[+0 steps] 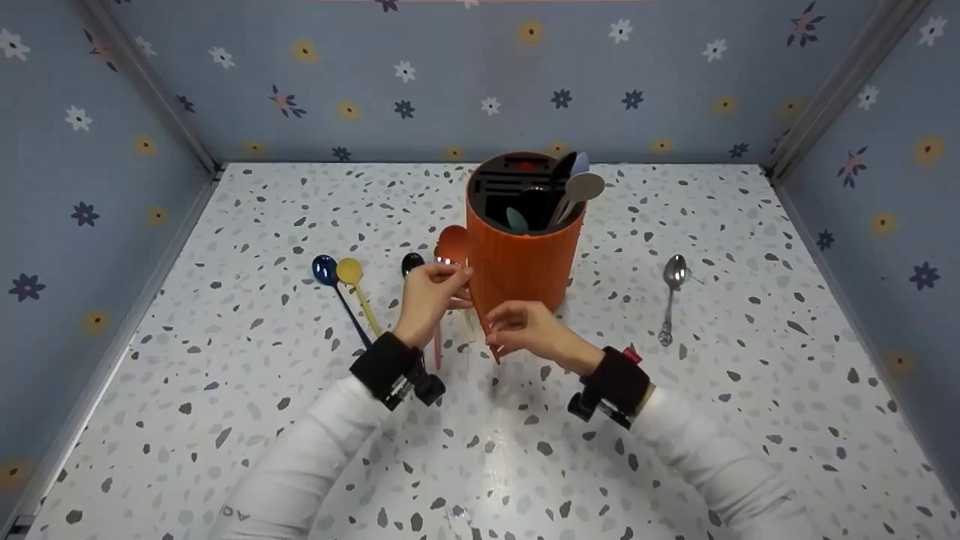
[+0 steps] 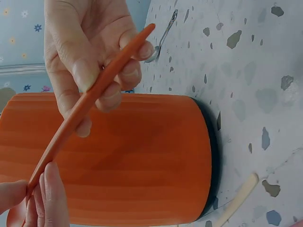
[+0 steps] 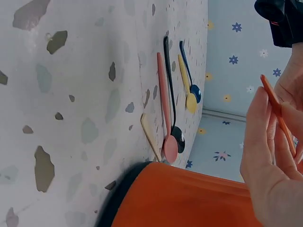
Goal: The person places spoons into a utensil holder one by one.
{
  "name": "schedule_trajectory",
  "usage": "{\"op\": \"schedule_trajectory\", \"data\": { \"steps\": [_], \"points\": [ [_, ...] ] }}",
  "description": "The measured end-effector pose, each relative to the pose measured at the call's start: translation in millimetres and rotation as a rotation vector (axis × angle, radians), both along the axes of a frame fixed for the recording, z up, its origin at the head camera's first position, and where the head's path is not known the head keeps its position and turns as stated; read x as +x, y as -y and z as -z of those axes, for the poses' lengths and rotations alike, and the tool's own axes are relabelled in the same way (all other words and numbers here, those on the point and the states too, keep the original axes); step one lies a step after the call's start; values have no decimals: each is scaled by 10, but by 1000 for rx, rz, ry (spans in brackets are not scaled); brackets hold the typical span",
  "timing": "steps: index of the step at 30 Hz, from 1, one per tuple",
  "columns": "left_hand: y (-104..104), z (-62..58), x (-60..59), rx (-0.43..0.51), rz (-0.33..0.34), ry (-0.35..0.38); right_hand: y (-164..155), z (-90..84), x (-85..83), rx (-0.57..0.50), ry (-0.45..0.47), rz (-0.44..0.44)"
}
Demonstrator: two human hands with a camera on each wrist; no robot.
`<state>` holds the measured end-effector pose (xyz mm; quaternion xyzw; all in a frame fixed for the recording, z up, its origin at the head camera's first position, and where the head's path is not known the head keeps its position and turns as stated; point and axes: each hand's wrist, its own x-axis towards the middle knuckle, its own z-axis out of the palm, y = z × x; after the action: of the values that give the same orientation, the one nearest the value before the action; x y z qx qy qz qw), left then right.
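While the left hand [image 1: 435, 296] pinches an orange spoon [image 2: 55, 143] near its bowl, the right hand [image 1: 534, 328] pinches the handle. Marks on the left sleeve [image 1: 300, 457] are too unclear to read. Just beyond the spoon, toward the counter's [image 1: 562, 472] back edge, stands an orange holder [image 1: 517, 270] containing a beige spoon [image 1: 585, 186] and other utensils. A blue spoon [image 1: 325, 268] and a yellow spoon [image 1: 349, 271] lie toward the left edge, a silver spoon [image 1: 676, 271] toward the right.
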<state>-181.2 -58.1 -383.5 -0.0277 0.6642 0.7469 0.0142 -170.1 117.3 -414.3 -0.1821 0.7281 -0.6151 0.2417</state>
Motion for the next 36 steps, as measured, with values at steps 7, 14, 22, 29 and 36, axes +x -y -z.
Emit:
{"op": "schedule_trajectory", "data": {
  "steps": [7, 14, 22, 29, 36],
  "points": [
    [18, -59, -121, 7, 18, -46, 8, -183, -51, 34, -51, 17],
    [-7, -401, -73, -54, -4, -30, 10, -366, -109, 64, -130, 22],
    [-35, -617, -98, -63, -7, -103, -7, -568, -161, 107, -236, 35],
    [-61, -809, -107, -91, 7, -178, -24, -731, -188, 44, -228, 39],
    [-65, -977, -151, -108, -19, -222, 39, -877, -228, 26, -221, 82]
  ]
}}
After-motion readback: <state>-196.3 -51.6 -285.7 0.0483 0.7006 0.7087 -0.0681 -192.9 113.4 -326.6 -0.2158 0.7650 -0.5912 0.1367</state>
